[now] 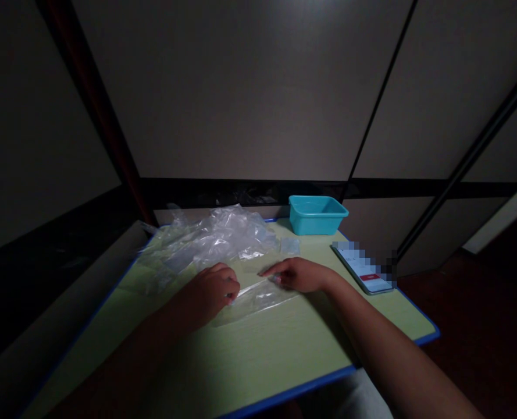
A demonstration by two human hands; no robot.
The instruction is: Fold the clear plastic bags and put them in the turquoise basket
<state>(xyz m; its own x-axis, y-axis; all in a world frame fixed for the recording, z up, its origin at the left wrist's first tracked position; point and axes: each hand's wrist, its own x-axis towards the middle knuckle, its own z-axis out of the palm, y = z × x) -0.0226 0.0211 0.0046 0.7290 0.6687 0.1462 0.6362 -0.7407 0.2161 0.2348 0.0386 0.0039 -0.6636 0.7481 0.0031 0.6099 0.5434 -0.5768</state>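
Note:
A clear plastic bag (pixel 262 298) lies flat on the green table between my two hands. My left hand (pixel 218 291) is closed at the bag's left end, its fingers curled on the plastic. At the bag's upper right edge is my right hand (pixel 295 274), index finger stretched out to the left and the other fingers curled under; what these curled fingers hold, if anything, is hard to make out. Just beyond my hands, a heap of crumpled clear plastic bags (pixel 227 233) covers the table's back left. A small pale square packet (pixel 289 245) lies behind my right hand.
A turquoise plastic basket (pixel 318 224) stands at the table's back right edge. A phone (pixel 363 267) with a lit screen lies to the right of my right hand. Behind the blue-edged table (pixel 241 361) rises a panelled wall (pixel 249 105).

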